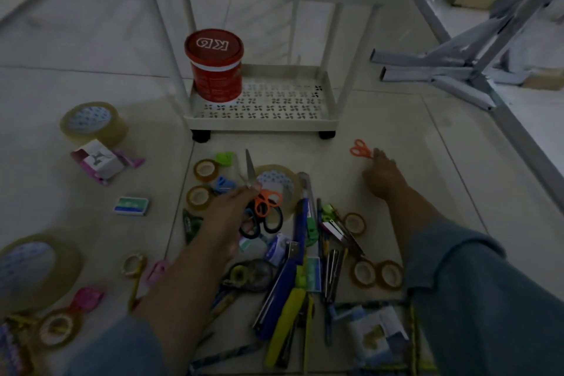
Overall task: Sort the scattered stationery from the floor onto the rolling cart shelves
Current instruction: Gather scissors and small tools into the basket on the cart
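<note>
My left hand holds two pairs of scissors bunched together, orange-handled and black-handled, blades pointing up toward the cart. My right hand reaches out to the right, fingertips touching a small orange pair of scissors lying on the floor. The white rolling cart stands just beyond, its bottom shelf holding a red tub. Below my hands lies a pile of pens, cutters and staplers.
Large tape rolls lie at left and lower left; small tape rolls sit around the pile. A small box and an eraser lie at left. Folded metal legs rest at right.
</note>
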Tool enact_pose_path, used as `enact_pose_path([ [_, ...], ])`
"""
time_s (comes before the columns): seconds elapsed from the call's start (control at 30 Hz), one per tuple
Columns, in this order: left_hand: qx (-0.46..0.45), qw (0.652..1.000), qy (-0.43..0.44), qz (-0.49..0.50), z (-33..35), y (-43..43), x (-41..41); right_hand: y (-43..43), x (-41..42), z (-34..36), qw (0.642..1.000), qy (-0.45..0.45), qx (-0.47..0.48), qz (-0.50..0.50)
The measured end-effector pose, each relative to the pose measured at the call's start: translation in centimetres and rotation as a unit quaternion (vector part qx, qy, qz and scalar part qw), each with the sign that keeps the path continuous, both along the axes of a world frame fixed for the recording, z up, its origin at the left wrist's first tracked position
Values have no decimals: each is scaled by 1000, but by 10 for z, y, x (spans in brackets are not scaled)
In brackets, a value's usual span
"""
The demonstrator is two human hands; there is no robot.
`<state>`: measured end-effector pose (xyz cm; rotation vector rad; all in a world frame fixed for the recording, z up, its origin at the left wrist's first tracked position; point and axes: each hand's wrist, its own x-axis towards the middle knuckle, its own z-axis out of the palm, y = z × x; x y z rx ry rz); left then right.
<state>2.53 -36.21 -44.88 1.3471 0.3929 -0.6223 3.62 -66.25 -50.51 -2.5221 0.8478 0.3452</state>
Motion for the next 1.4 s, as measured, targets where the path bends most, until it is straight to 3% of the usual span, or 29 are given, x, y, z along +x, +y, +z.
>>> enact_pose_path([
  [0.17, 35, 999, -6, -21, -9, -5, -7, 16, -12, -12, 987, -107, -118, -25],
  [0.33, 61, 997, -15, -43, -7, -3, -10, 37, -28, -9, 974, -176, -37, -135],
  [0.6, 38, 997, -2, -73, 18, 10, -25, 57, -45, 4, 986, -16, 20, -167],
  [0.7, 53, 997, -10, -62, 25, 21, -28, 69, -42, 22, 978, -126, 110, -121],
  [0.8, 86, 996, -13, -37, 30, 32, -24, 94, -34, 61, 919, -246, 302, -56],
  [0.87, 124, 992, -12, -38, 34, 39, -23, 110, -27, 87, 896, -197, 396, 44],
  [0.93, 142, 987, -3, -69, 36, 42, -25, 124, -26, 107, 879, -77, 445, 153],
  [1.03, 100, 986, 34, -126, 39, 43, -30, 143, -25, 116, 873, 46, 408, 264],
  [1.13, 96, 973, 31, -208, 39, 41, -31, 159, -22, 111, 890, 38, 343, 299],
  [1.23, 136, 963, -3, -234, 37, 43, -31, 162, -23, 105, 894, -4, 370, 252],
  [1.3, 134, 971, -9, -199, 34, 46, -29, 156, -25, 98, 919, -67, 349, 169],
  [1.37, 126, 978, -14, -163, 32, 47, -27, 144, -24, 80, 969, -125, 202, 71],
  [1.4, 120, 982, -15, -148, 31, 48, -27, 139, -27, 72, 987, -110, 111, 42],
])
